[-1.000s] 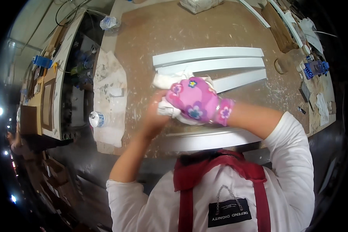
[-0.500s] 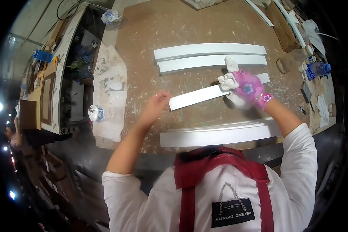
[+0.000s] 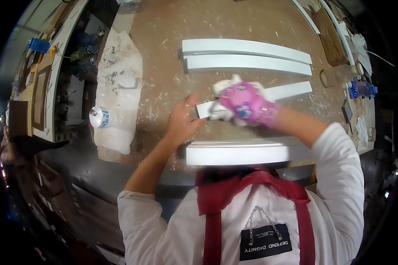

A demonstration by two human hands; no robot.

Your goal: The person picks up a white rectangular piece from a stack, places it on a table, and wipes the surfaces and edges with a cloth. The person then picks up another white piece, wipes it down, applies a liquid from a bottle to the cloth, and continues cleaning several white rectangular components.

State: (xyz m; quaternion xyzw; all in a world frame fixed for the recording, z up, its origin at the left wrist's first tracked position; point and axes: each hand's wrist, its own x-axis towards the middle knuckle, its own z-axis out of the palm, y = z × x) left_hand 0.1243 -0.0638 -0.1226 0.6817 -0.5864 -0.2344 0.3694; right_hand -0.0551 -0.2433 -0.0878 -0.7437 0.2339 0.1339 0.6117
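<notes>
A narrow white strip (image 3: 289, 90) lies slanted across the brown worktable, its right end farther from me. My left hand (image 3: 183, 118), bare, is at the strip's left end, thumb and fingers on either side of it. My right hand (image 3: 245, 104) wears a pink flowered glove and is slightly blurred. It is closed on a crumpled white cloth (image 3: 225, 86) pressed onto the strip near its left part. The glove and cloth hide the strip's middle.
Two white strips (image 3: 247, 64) lie beyond my hands, and a stack of white strips (image 3: 234, 154) lies at the near edge. To the left, a white tub (image 3: 102, 117) stands on a stained sheet (image 3: 119, 95). On the right are a blue-labelled bottle (image 3: 362, 89) and a clear jug (image 3: 338, 76).
My right hand has slid the cloth leftward along the strip, from near its right end toward my left hand. My left hand's fingers have spread around the strip's end. The view has shifted slightly.
</notes>
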